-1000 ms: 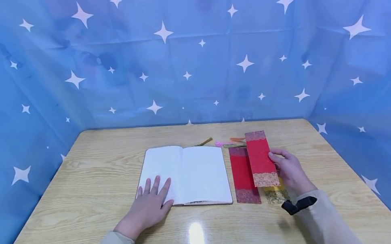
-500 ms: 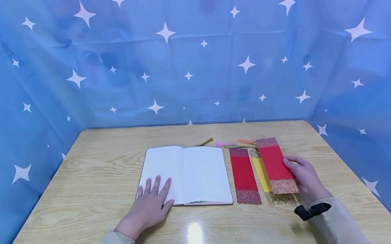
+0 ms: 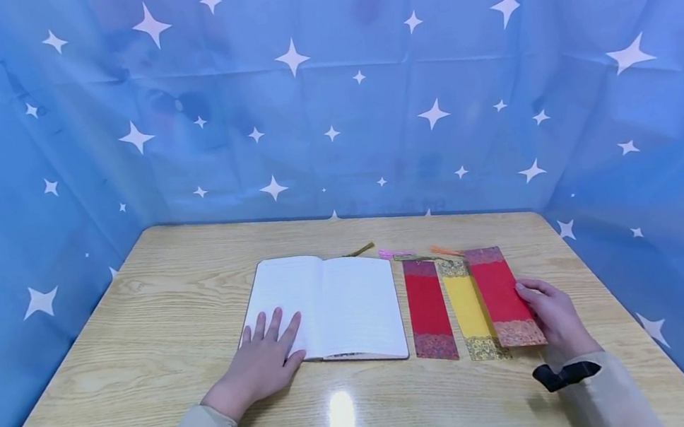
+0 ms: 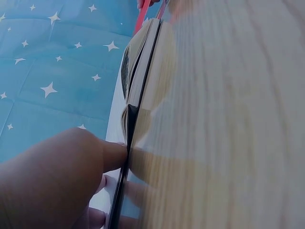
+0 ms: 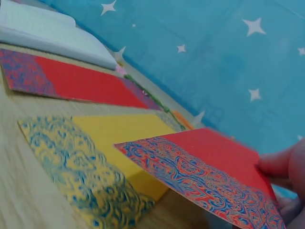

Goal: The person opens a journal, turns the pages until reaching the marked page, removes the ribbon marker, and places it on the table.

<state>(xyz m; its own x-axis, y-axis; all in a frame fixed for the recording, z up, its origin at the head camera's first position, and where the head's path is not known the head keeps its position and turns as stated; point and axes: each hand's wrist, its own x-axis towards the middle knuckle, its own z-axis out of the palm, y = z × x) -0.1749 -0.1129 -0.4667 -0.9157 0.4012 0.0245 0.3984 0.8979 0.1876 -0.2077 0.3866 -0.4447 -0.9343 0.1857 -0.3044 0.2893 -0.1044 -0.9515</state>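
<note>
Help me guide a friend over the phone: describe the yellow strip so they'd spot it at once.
On the wooden table, find the open notebook. To its right in the head view lies a flat red strip, then the yellow strip, patterned at both ends. Its yellow middle distinguishes it from that neighbour and the raised red strip beyond.

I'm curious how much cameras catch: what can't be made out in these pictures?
Head view: part of the yellow rectangular card with patterned ends, covered by the held red rectangular card.
Head view: bare right hand, some fingertips hidden beneath that red card.
Head view: open white-paged notebook, any fine print too small to read.
Left wrist view: bare left hand, cut off by the left edge.
</note>
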